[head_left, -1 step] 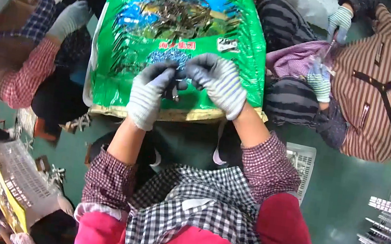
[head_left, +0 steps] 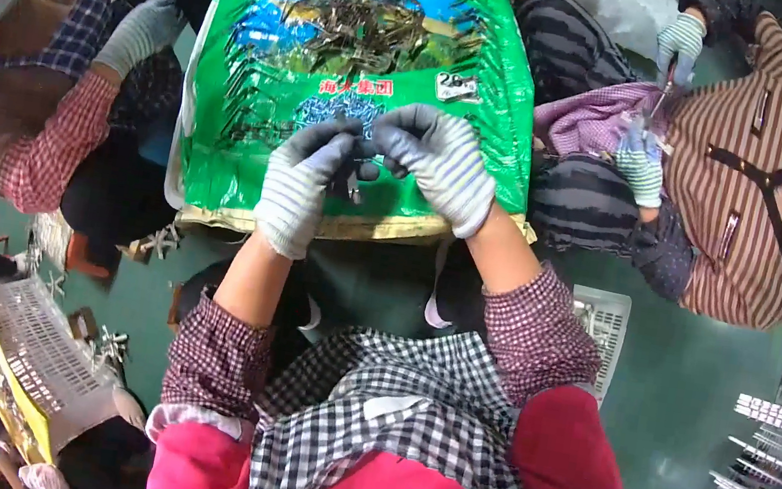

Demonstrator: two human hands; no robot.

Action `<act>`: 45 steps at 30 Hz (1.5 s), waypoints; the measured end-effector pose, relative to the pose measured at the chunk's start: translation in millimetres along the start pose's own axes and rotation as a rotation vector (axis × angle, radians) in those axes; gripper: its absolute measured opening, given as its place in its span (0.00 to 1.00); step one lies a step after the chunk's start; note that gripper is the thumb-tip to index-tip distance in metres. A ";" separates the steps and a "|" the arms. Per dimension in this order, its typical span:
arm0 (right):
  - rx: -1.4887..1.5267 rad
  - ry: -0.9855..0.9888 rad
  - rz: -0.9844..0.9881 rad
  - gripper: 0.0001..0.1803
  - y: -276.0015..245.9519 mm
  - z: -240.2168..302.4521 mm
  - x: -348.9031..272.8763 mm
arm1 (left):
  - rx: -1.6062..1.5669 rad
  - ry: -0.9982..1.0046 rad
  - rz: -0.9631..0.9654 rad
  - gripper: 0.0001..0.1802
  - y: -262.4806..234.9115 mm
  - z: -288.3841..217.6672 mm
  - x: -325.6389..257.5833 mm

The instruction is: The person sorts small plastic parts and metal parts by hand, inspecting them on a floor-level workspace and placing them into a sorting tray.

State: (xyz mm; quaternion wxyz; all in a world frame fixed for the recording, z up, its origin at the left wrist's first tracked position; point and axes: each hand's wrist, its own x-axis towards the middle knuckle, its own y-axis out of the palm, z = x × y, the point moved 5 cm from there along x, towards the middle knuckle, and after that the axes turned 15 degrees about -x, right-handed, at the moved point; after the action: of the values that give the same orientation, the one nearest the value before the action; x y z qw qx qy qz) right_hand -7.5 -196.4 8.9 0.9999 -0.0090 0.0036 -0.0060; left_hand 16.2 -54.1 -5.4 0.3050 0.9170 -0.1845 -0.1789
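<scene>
Both my hands wear white striped gloves with dark grey fingers and meet over the near part of a green printed sack (head_left: 465, 190). The fingers of my left hand (head_left: 299, 185) are closed, and a small shiny metal piece (head_left: 354, 186) shows at their tips. My right hand (head_left: 442, 163) pinches thumb and forefinger together close to the left fingertips; what lies in that pinch is too small to make out. Just beyond them is a heap of tiny blue-and-white pieces (head_left: 338, 108). Farther back lies a pile of thin dark metal strips (head_left: 363, 23), with more strips along both sides.
At the right sits a person in a striped top (head_left: 724, 183), gloved hands around a purple cloth (head_left: 592, 118). Another person's gloved hand (head_left: 142, 35) is at the left. White plastic baskets stand lower left (head_left: 56, 356) and behind my right forearm (head_left: 612, 338). Metal racks (head_left: 766, 442) line the far right.
</scene>
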 end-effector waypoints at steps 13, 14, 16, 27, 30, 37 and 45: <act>-0.145 0.046 0.148 0.10 15.3 -7.4 4.7 | -0.021 -0.047 -0.102 0.14 -24.4 6.7 1.3; -0.209 0.036 0.147 0.09 15.7 -6.9 5.0 | 0.028 -0.017 -0.125 0.13 -25.8 6.1 2.2; -0.277 0.022 0.140 0.09 15.0 -9.0 5.9 | 0.017 -0.011 -0.139 0.12 -22.9 4.7 1.3; -0.190 -0.053 0.000 0.11 28.2 -5.6 -7.2 | -0.097 -0.044 0.015 0.17 -12.9 7.2 -12.6; -0.245 -0.116 -0.022 0.10 29.9 -4.9 -11.1 | -0.130 -0.039 0.043 0.16 -9.3 5.3 -17.9; -0.445 -0.351 -0.165 0.10 29.0 1.3 -23.2 | -0.140 0.002 0.116 0.17 -6.3 7.4 -24.8; -0.430 -0.377 -0.180 0.09 32.7 8.7 -33.7 | -0.299 -0.049 0.120 0.18 -7.0 12.4 -32.0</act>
State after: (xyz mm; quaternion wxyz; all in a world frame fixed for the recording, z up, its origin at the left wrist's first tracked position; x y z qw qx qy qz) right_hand -40.8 -163.1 17.2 0.9536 -0.2216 -0.1816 -0.0920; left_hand -15.5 -40.7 -12.1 0.4437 0.8441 -0.2175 -0.2080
